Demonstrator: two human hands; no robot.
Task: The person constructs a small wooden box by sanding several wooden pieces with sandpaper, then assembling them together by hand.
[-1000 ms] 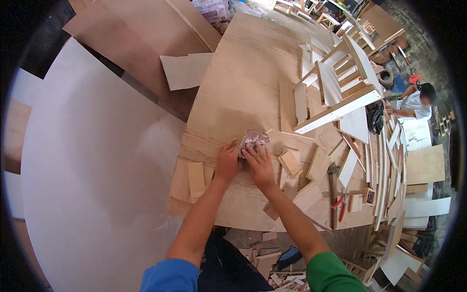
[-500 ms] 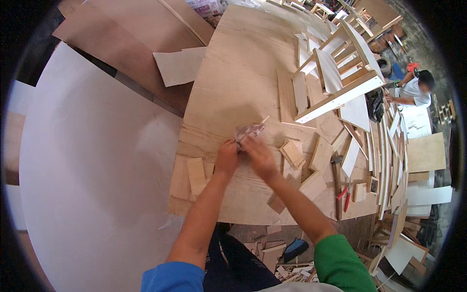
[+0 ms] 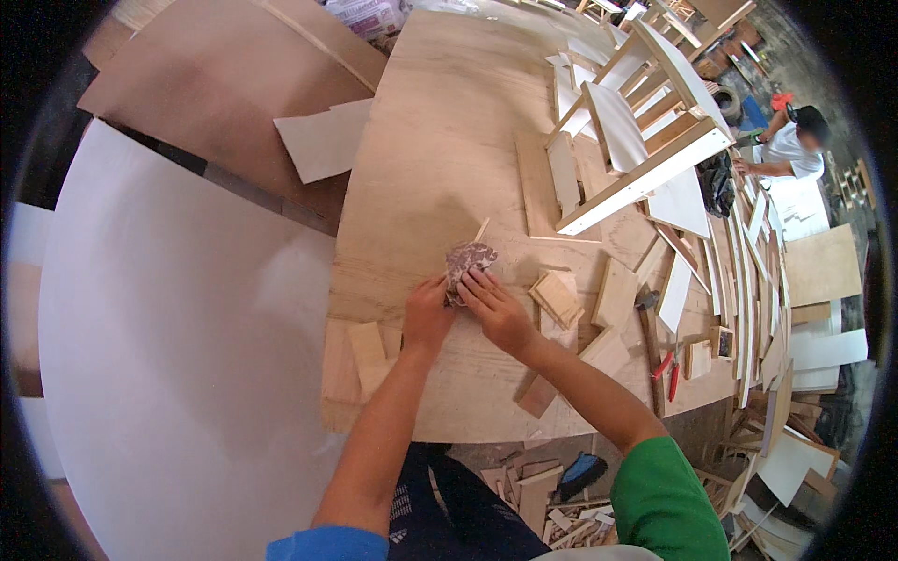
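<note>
A crumpled reddish-brown sheet with pale blotches (image 3: 468,257), perhaps worn sandpaper or cloth, is between my hands over the plywood table (image 3: 440,112). The fingers of my right hand (image 3: 503,320) lie across the sheet and press it. Closed at its lower left edge is my left hand (image 3: 427,310); exactly what its fingers pinch is hidden. A thin wooden stick (image 3: 483,229) pokes out beyond the sheet's far side, and the rest of it is covered. To the right lies a small stack of wood blocks (image 3: 558,297); to the left are flat wood offcuts (image 3: 368,346).
A white-edged wooden frame with slats (image 3: 645,178) stands at the right. Nearer are a hammer (image 3: 650,351), red-handled pliers (image 3: 668,369) and several boards. A large white panel (image 3: 187,309) fills the left. Another person (image 3: 793,150) works at the far right. Scraps and a blue brush (image 3: 582,474) lie below.
My right hand was blurred by motion and is now still, its fingers spread along the sheet. More of the sheet's face shows. The whole scene has shifted slightly in view.
</note>
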